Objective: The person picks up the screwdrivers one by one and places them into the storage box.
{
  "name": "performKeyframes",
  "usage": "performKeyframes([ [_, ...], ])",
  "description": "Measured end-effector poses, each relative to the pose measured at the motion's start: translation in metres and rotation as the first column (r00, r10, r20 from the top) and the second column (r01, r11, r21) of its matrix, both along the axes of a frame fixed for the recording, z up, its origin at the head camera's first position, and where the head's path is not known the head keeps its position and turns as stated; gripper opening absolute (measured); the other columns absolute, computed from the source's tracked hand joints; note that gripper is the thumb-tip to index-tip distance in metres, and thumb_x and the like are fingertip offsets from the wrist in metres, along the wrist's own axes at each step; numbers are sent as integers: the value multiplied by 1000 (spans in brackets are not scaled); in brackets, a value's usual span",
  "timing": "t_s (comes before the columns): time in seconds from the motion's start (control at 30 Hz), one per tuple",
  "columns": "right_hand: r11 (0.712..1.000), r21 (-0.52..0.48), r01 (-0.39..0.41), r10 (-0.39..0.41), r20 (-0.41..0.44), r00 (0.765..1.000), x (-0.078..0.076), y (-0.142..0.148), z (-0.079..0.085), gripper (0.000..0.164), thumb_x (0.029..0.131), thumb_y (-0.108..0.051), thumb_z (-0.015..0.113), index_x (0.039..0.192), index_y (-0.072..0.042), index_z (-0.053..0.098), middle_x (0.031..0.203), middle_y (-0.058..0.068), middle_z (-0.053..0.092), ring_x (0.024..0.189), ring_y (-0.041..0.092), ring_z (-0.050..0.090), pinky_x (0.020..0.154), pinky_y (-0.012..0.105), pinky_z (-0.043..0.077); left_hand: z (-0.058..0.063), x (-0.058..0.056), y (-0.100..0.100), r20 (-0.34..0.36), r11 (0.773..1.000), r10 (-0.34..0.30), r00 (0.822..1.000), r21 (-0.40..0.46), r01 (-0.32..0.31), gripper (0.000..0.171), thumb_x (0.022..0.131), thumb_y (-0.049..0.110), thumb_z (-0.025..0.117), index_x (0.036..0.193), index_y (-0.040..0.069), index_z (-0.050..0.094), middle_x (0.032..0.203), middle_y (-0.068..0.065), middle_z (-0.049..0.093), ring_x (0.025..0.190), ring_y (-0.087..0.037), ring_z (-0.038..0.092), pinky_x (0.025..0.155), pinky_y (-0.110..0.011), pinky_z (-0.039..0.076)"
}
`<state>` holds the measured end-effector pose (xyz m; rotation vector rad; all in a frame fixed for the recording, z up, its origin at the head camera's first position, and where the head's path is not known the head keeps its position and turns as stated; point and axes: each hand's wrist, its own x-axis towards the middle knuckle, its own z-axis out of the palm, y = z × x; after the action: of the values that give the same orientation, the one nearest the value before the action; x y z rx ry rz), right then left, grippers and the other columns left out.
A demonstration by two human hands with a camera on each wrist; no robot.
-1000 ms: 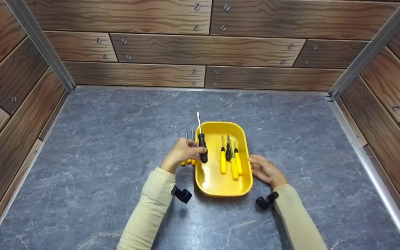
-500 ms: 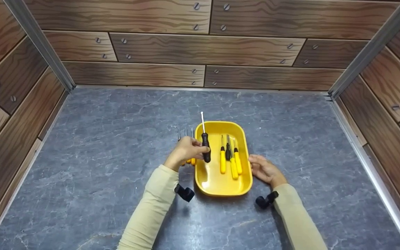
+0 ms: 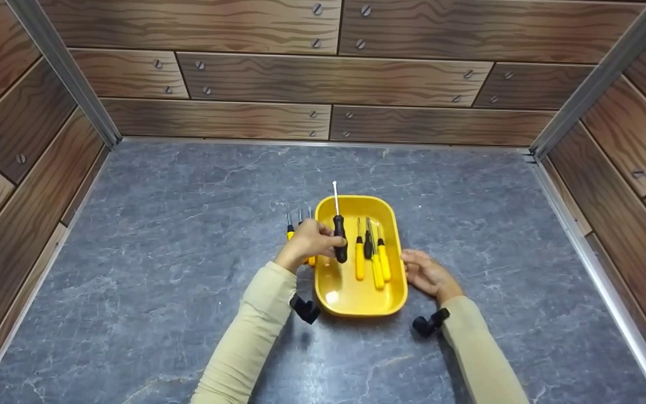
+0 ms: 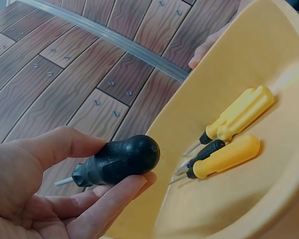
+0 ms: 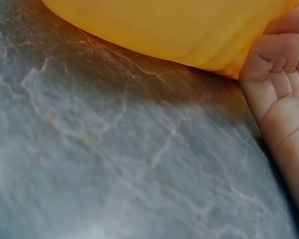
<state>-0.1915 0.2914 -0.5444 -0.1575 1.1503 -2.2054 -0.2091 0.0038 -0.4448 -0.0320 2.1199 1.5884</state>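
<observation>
A black-handled screwdriver (image 3: pixel 340 240) is pinched between the thumb and fingers of my left hand (image 3: pixel 313 241), above the left side of a yellow tray (image 3: pixel 351 306). Its shaft points away from me; the left wrist view shows the rounded butt of its handle (image 4: pixel 134 157) facing the camera. In the tray's right half lie several screwdrivers: yellow-handled ones (image 3: pixel 360 261) and a small black one (image 3: pixel 368 244). My right hand (image 3: pixel 427 274) rests against the tray's right outer wall, its fingers loosely bent in the right wrist view.
Several yellow-handled screwdrivers (image 3: pixel 290 231) lie on the grey marbled tabletop (image 3: pixel 188 235) just left of the tray, partly covered by my left hand. Wood-patterned walls (image 3: pixel 255 120) with metal edging enclose the back and both sides.
My left hand has carried the black screwdriver a little to the right, further over the tray, uncovering more of the screwdrivers on the tabletop. The right hand and the tray stay in place.
</observation>
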Motion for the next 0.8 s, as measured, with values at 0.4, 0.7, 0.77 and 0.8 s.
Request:
performKeyframes([
  [0.4, 1000, -16, -4, 4, 0, 1000, 0, 0, 0, 42, 102, -2, 30, 93, -10, 71, 88, -1, 73, 83, 9, 67, 81, 23, 59, -1, -5, 5, 34, 998, -28, 999, -49, 29, 17, 82, 12, 74, 74, 7, 59, 88, -14, 73, 68, -16, 74, 90, -43, 60],
  [0.7, 1000, 2, 8, -8, 10, 1000, 1, -1, 2, 38, 102, -4, 35, 90, -11, 70, 83, -3, 71, 79, 8, 65, 79, 22, 58, -2, -13, 11, 29, 988, -96, 995, -122, 99, 39, 83, 13, 74, 54, 15, 48, 57, 2, 60, 56, -7, 65, 91, -45, 58],
  [0.77, 1000, 1, 6, -6, 6, 1000, 1, -1, 1, 37, 102, -4, 36, 91, -11, 70, 84, -3, 71, 79, 8, 66, 79, 22, 58, -2, -14, 13, 30, 985, -101, 994, -139, 104, 37, 83, 13, 74, 55, 14, 50, 57, 2, 60, 55, -7, 64, 91, -45, 58],
  [0.8, 1000, -1, 6, -6, 5, 1000, 1, -1, 1, 36, 102, -4, 37, 91, -11, 70, 84, -2, 72, 80, 8, 66, 80, 22, 58, -2, -14, 14, 33, 983, -105, 994, -145, 109, 36, 83, 12, 74, 56, 14, 50, 58, 1, 60, 56, -8, 63, 91, -45, 58],
])
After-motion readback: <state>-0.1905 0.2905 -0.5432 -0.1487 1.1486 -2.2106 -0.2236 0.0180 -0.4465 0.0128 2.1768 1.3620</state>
